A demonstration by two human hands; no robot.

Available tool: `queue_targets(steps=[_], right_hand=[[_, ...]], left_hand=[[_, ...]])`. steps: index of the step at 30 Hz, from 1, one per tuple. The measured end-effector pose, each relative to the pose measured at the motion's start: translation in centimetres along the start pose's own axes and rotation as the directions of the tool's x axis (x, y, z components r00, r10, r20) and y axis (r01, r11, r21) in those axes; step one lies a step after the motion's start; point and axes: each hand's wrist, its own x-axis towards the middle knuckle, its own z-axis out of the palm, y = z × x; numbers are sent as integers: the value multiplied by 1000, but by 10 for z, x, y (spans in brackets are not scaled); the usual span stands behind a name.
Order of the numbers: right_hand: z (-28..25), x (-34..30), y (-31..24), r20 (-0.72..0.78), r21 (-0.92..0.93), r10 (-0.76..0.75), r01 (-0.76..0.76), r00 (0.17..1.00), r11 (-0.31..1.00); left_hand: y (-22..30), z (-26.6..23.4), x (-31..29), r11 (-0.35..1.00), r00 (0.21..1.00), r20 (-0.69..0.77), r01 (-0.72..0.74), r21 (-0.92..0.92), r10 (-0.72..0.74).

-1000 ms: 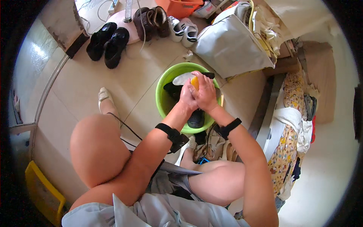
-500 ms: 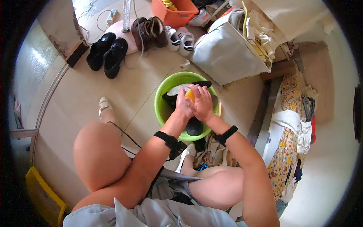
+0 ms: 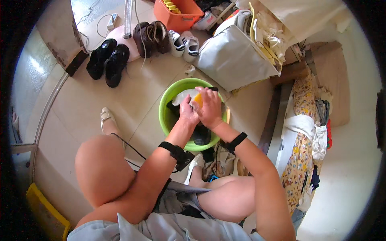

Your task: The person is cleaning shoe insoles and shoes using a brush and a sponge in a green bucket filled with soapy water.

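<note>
Over a lime-green bucket (image 3: pixel 163 116) my two hands meet, wet-looking. A small yellow-orange block, apparently a bar of soap (image 3: pixel 198 99), shows between them. My right hand (image 3: pixel 210 107) curls over it with the fingers bent. My left hand (image 3: pixel 188 112) presses against it from the other side, thumb up; its other fingers are partly hidden. Inside the bucket lies a dark shoe (image 3: pixel 202 135), its toe toward me. A pale, rounded piece (image 3: pixel 183 96) and more black material sit behind the hands, their shape partly covered.
Black shoes (image 3: pixel 116 64), brown shoes (image 3: pixel 150 38) and white sneakers (image 3: pixel 184 45) stand at the far side. Beyond them is an orange bin (image 3: pixel 177 16). A silver-grey box (image 3: pixel 235 58) stands behind the bucket; a patterned cloth (image 3: pixel 299 160) hangs on the right. A black cable (image 3: pixel 130 146) runs near my left leg.
The view has shifted slightly, so the scene sits a little further left. My right fingers are more bent around the soap, and more of the pale piece shows.
</note>
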Motion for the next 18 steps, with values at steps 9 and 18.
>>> queue_targets(steps=[9,18], right_hand=[[32,-8,56,148,634,619,-554,771,539],[9,-29,64,678,690,387,-722,624,-45]], left_hand=[[-8,-5,10,983,974,-157,-149,109,165],[-4,-9,11,940,951,-144,-234,248,274]])
